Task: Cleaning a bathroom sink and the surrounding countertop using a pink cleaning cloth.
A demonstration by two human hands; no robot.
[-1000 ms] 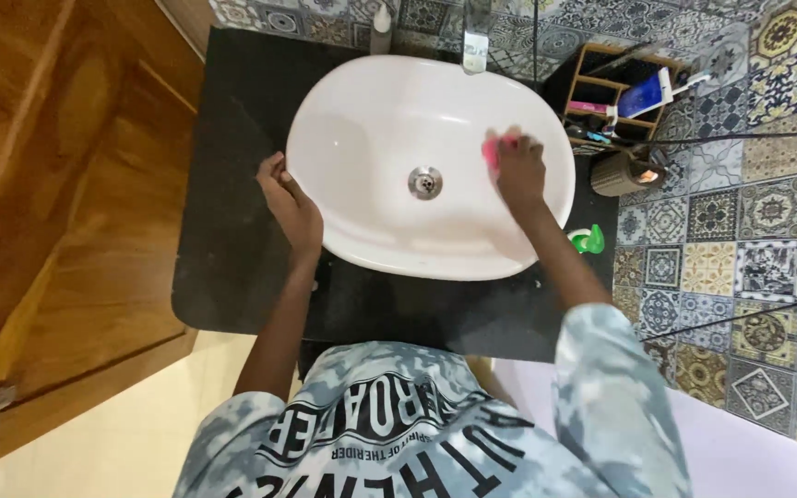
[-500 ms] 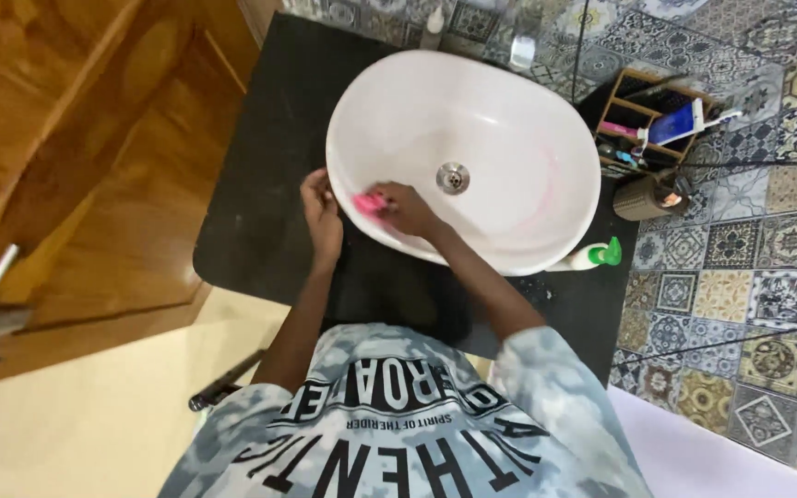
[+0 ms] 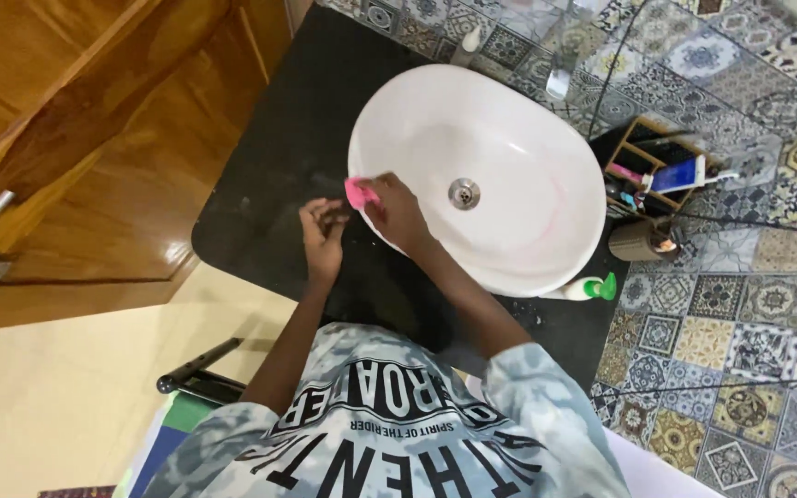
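Observation:
My right hand [image 3: 398, 214] presses a pink sponge [image 3: 359, 193] against the left rim of the white oval sink basin [image 3: 500, 138]. Faint pink streaks show on the basin's inner wall, to the right of the metal drain [image 3: 464, 193]. My left hand [image 3: 324, 232] rests just left of the rim over the black counter [image 3: 269, 166]. Its fingers are loosely curled and it holds nothing. It sits close beside the sponge.
A faucet [image 3: 560, 72] and a small pump bottle [image 3: 466, 42] stand behind the basin. To the right are a wooden organizer [image 3: 657, 171], a brown cup [image 3: 638, 242] and a lying green-capped bottle [image 3: 588, 289]. A wooden door [image 3: 76, 138] is on the left.
My right hand swept the sponge from the basin's right side across to its left rim. My left hand came off the rim and shifted slightly outward. The view drifted right.

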